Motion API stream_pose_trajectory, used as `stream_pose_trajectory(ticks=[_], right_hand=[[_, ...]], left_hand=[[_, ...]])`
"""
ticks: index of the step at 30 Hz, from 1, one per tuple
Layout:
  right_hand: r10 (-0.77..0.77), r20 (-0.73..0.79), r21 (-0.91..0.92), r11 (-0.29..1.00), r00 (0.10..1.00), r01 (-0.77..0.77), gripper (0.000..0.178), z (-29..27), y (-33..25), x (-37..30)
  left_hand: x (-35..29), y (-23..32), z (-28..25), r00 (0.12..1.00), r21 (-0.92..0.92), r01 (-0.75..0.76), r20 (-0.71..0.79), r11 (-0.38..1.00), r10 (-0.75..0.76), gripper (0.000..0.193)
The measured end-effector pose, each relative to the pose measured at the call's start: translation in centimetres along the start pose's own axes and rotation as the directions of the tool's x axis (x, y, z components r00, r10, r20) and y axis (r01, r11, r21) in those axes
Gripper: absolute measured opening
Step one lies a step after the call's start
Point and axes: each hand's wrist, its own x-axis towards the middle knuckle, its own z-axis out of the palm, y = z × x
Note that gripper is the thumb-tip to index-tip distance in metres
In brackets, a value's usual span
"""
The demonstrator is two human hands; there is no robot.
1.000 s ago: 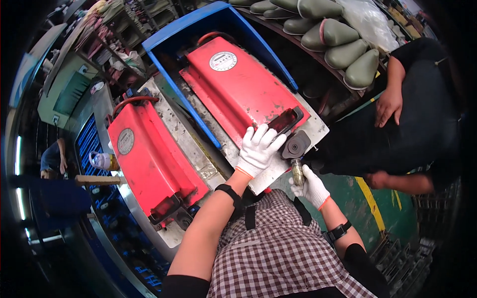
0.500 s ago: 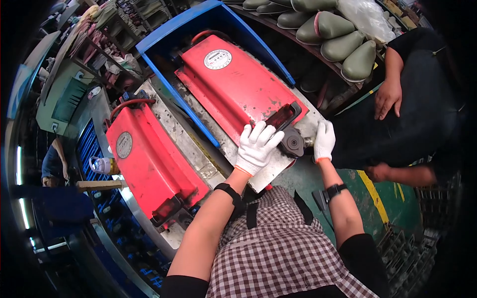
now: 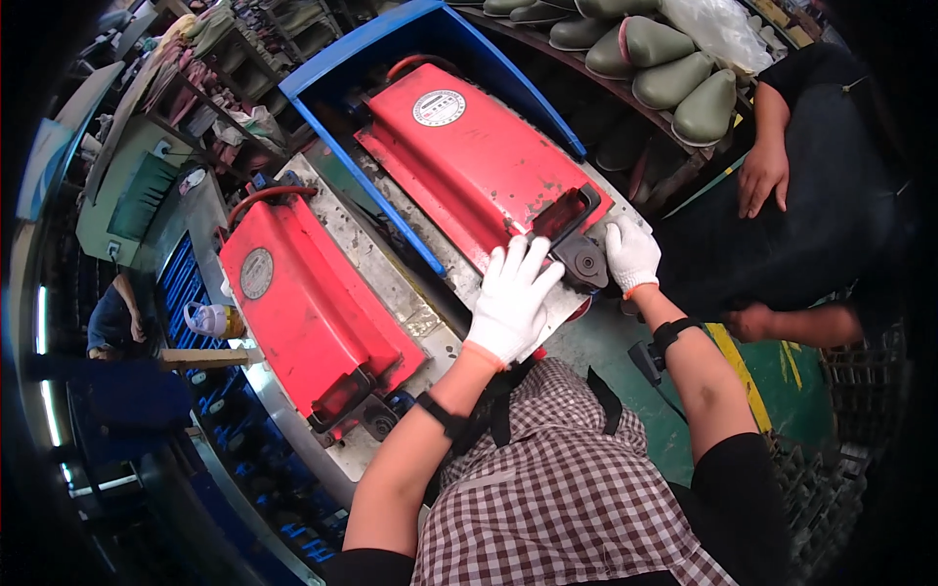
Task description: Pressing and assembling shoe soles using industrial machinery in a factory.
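Observation:
Two worn red machine covers lie side by side, each with a round pale label: the right cover and the left cover. My left hand, in a white knit glove, rests with fingers stretched and apart on the near end of the right machine. Beside its fingertips are a black handle and a dark round cap. My right hand, gloved too, is closed at the machine's near right corner, just right of the cap. Whatever its fingers grip is hidden behind the glove.
A blue open-ended hood surrounds the far part of the right machine. Green rounded forms fill a rack at the upper right. Another person's hand is close on my right. A jug stands left of the left machine.
My right hand has shifted slightly up along the corner, covering the metal fitting seen beside the cap before. My left hand stays spread on the machine. The whole view has shifted slightly.

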Motion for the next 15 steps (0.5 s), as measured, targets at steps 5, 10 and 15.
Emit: stream_pose_trajectory(ticks=[5, 10, 15], right_hand=[[0.004, 0.071, -0.114, 0.993, 0.997, 0.004, 0.031, 0.0, 0.5, 0.1], [0.029, 0.157, -0.163, 0.987, 0.987, -0.003, 0.039, -0.2, 1.2, 0.4], [0.098, 0.226, -0.152, 0.986, 0.969, -0.065, 0.047, -0.5, 1.0, 1.0]], left_hand=[[-6.5, 0.7, -12.2, 0.950, -0.056, 0.300, -0.073, 0.952, -0.303, 0.044], [-21.3, -0.9, -15.2, 0.734, 0.078, 0.602, -0.444, 0.795, -0.513, 0.024], [-22.7, -1.1, -14.4, 0.719, 0.336, 0.674, -0.091, 0.658, -0.689, 0.035]])
